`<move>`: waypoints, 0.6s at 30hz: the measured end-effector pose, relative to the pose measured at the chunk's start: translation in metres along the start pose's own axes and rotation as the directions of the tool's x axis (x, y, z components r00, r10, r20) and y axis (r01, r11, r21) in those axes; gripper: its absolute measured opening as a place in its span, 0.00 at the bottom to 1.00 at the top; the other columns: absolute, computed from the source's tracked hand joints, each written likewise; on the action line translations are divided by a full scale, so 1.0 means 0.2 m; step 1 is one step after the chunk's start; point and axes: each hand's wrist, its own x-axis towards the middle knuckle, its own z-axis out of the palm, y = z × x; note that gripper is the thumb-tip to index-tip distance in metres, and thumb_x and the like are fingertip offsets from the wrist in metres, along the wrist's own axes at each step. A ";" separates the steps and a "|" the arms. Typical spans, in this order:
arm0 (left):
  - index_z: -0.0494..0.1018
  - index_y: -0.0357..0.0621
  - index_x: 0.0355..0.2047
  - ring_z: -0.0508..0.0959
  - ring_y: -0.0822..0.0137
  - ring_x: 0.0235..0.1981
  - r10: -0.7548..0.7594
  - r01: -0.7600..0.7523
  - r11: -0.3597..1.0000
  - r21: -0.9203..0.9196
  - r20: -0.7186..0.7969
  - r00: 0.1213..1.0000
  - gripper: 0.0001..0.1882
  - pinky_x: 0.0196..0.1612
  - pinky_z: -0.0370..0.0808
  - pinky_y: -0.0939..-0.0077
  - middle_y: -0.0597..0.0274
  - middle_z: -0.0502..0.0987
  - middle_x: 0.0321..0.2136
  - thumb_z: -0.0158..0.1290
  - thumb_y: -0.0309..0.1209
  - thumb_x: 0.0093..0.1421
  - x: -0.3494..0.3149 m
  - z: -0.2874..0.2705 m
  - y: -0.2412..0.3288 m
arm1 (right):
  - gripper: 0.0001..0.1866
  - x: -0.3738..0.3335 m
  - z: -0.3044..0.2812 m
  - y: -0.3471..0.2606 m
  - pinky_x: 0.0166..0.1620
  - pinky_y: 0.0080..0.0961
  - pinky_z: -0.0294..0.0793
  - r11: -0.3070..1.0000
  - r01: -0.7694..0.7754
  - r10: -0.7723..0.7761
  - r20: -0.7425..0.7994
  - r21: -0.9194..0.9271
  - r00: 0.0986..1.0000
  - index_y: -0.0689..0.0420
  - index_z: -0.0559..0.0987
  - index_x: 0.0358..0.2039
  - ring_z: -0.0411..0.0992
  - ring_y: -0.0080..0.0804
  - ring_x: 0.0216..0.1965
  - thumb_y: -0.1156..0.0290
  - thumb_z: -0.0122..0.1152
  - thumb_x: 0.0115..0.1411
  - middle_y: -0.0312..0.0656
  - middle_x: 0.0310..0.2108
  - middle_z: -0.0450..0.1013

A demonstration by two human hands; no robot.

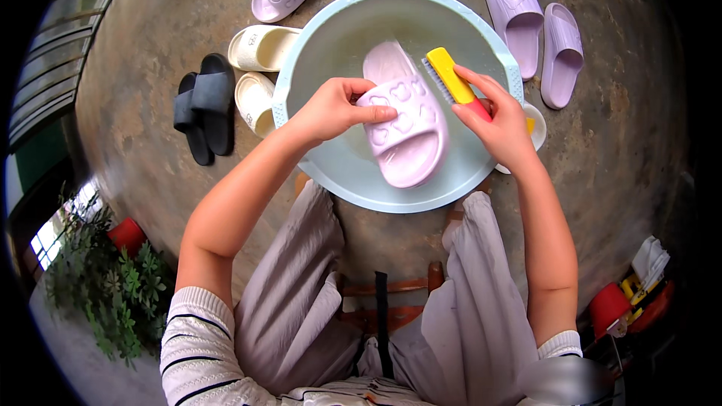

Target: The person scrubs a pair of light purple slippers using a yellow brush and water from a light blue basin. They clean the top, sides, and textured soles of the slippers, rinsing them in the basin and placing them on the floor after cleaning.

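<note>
Because left hand (336, 111) merely pinches slipper (412, 162), right hand (505, 126) closed round brush (449, 74), slipper, if slick, might slide into basin (335, 165).

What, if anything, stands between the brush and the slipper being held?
Nothing visible does. The brush, held in the right hand, has its bristles facing the right side of the lilac slipper, while the left hand grips the strap from the left. Whether the bristles touch is hard to tell.

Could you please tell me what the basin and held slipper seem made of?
The pale blue basin looks like smooth plastic, given its moulded rim. The lilac slipper seems softly glossy foam or rubber, its raised shapes apparently moulded in.
</note>
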 end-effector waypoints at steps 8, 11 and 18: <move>0.75 0.46 0.54 0.76 0.78 0.42 -0.109 0.095 0.914 -0.395 -0.013 0.994 0.21 0.49 0.75 0.76 0.73 0.78 0.40 0.58 0.43 0.66 -0.04 0.08 0.07 | 0.28 -0.10 -0.03 -0.14 0.45 0.13 0.72 0.949 0.017 0.037 -0.167 0.314 0.985 0.63 0.72 0.62 0.71 0.15 0.45 0.80 0.65 0.60 0.41 0.59 0.70; 0.65 0.46 0.63 0.76 0.76 0.45 0.018 -0.027 0.945 -0.325 -0.031 0.999 0.33 0.49 0.76 0.75 0.69 0.75 0.48 0.62 0.46 0.62 -0.07 0.10 0.08 | 0.28 -0.09 -0.03 -0.17 0.46 0.14 0.73 0.943 0.058 0.003 -0.183 0.328 0.983 0.63 0.72 0.62 0.71 0.16 0.46 0.81 0.64 0.61 0.42 0.59 0.70; 0.41 0.54 0.74 0.61 0.47 0.64 0.462 -0.433 0.805 0.405 0.031 0.887 0.78 0.62 0.68 0.50 0.45 0.45 0.69 0.79 0.54 0.29 -0.12 0.14 0.06 | 0.27 -0.09 0.10 -0.10 0.53 0.20 0.74 0.928 0.101 -0.033 -0.191 0.360 0.981 0.63 0.70 0.63 0.71 0.25 0.53 0.82 0.60 0.63 0.45 0.61 0.67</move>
